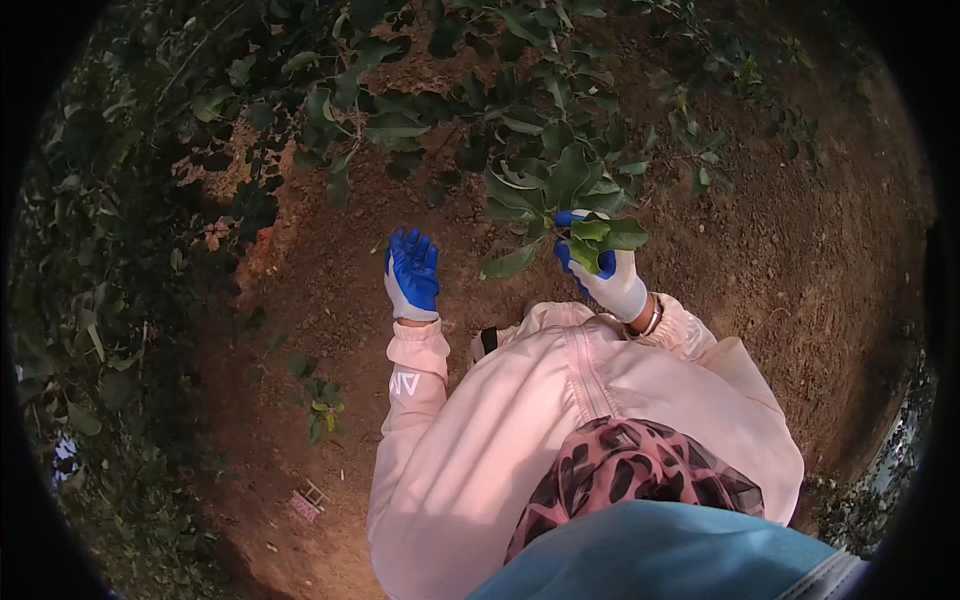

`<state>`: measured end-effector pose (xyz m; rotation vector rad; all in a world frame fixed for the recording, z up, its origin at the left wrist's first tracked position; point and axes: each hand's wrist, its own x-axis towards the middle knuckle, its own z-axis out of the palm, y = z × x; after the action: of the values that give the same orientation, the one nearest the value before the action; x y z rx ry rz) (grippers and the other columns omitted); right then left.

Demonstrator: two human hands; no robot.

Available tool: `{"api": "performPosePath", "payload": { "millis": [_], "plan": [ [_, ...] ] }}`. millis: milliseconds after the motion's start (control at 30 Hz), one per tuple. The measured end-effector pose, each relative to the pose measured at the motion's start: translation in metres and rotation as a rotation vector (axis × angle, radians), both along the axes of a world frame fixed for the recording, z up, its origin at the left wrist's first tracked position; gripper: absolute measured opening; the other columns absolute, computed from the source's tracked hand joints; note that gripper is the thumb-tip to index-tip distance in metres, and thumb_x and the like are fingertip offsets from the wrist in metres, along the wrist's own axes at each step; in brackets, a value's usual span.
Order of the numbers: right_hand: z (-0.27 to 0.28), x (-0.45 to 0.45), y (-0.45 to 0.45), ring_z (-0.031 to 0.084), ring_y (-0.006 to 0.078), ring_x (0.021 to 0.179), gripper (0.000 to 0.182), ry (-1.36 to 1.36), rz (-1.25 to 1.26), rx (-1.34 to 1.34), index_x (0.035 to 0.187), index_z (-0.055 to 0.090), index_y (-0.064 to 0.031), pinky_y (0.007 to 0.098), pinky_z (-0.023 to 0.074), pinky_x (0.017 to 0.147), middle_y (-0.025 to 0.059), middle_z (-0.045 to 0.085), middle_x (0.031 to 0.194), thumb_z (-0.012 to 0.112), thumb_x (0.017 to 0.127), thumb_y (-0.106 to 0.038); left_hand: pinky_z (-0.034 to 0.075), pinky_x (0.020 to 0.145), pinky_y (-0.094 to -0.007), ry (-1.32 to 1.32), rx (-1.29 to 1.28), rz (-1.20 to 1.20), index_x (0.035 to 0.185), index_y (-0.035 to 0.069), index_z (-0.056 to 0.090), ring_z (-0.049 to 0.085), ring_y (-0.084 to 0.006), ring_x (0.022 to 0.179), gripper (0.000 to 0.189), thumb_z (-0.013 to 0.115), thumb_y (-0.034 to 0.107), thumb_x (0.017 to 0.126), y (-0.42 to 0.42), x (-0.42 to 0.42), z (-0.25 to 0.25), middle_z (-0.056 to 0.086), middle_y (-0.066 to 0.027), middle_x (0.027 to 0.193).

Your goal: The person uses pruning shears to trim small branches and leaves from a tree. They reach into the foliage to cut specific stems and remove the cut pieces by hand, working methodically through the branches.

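My left hand (413, 274), in a white glove with a blue coated palm, is held palm up over the soil, its fingers apart and nothing in it. My right hand (604, 264), gloved alike, is at the tip of a leafy tree branch (555, 184), its thumb and fingers curled around the shoot. Bright green leaves (589, 238) cover part of the palm and fingers, so the exact grip is partly hidden. A bracelet circles the right wrist.
Reddish-brown bare soil (750, 262) lies below. Dense foliage (97, 300) fills the left side, and more branches (450, 45) hang across the top. A small leafy sprig (324, 409) stands at lower left, near a small pink object with rails (307, 504) on the ground.
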<state>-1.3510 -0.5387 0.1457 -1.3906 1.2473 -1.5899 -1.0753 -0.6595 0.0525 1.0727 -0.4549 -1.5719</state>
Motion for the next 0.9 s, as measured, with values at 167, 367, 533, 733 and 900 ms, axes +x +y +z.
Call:
{"api": "performPosePath", "payload": {
  "millis": [167, 367, 533, 733, 900],
  "plan": [
    [-0.004, -0.009, -0.014, 0.064, 0.0349, 0.089, 0.062, 0.258, 0.027, 0.026, 0.128, 0.048, -0.0029, 0.0380, 0.0507, 0.075, 0.0173, 0.064, 0.103, 0.074, 0.073, -0.014, 0.043, 0.098, -0.0416, -0.015, 0.137, -0.008, 0.125, 0.015, 0.055, 0.056, -0.0220, 0.111, 0.041, 0.055, 0.041, 0.094, 0.036, 0.054, -0.056, 0.060, -0.0018, 0.121],
    [-0.007, -0.010, 0.004, 0.062, 0.0296, 0.102, 0.057, 0.056, -0.139, 0.067, 0.134, 0.043, -0.0018, 0.0367, 0.0471, 0.087, 0.0174, 0.061, 0.115, 0.066, 0.084, -0.017, 0.050, 0.087, -0.0357, -0.169, 0.065, -0.672, 0.113, 0.007, 0.061, 0.062, -0.0202, 0.093, 0.027, 0.056, 0.028, 0.096, 0.047, -0.041, -0.033, 0.065, -0.0049, 0.101],
    [0.002, -0.028, 0.026, 0.057, 0.0131, 0.085, 0.066, -0.153, -0.158, 0.098, 0.142, 0.031, 0.0001, 0.0285, 0.0464, 0.077, 0.0075, 0.060, 0.098, 0.063, 0.089, -0.022, 0.049, 0.081, -0.0310, -0.237, -0.239, -1.053, 0.109, -0.001, 0.060, 0.062, -0.0172, 0.088, 0.020, 0.055, 0.011, 0.094, 0.078, -0.119, 0.005, 0.065, -0.0090, 0.099],
    [-0.008, -0.080, 0.056, 0.050, 0.0076, 0.066, 0.061, -0.397, -0.258, 0.024, 0.139, 0.037, -0.0010, 0.0234, 0.0422, 0.059, -0.0014, 0.052, 0.075, 0.061, 0.091, -0.032, 0.050, 0.078, -0.0301, -0.509, -0.428, -1.407, 0.108, -0.002, 0.062, 0.064, -0.0176, 0.087, 0.025, 0.059, 0.005, 0.085, 0.098, -0.177, 0.008, 0.068, -0.0096, 0.099],
    [-0.009, -0.143, 0.087, 0.050, 0.0054, 0.067, 0.043, -0.559, -0.203, 0.085, 0.127, 0.050, -0.0028, 0.0203, 0.0412, 0.057, -0.0023, 0.053, 0.077, 0.060, 0.093, -0.028, 0.050, 0.077, -0.0294, -0.530, -0.585, -1.348, 0.108, -0.001, 0.063, 0.065, -0.0174, 0.085, 0.025, 0.061, 0.008, 0.084, 0.120, -0.237, -0.002, 0.069, -0.0101, 0.098]
  ]
}}
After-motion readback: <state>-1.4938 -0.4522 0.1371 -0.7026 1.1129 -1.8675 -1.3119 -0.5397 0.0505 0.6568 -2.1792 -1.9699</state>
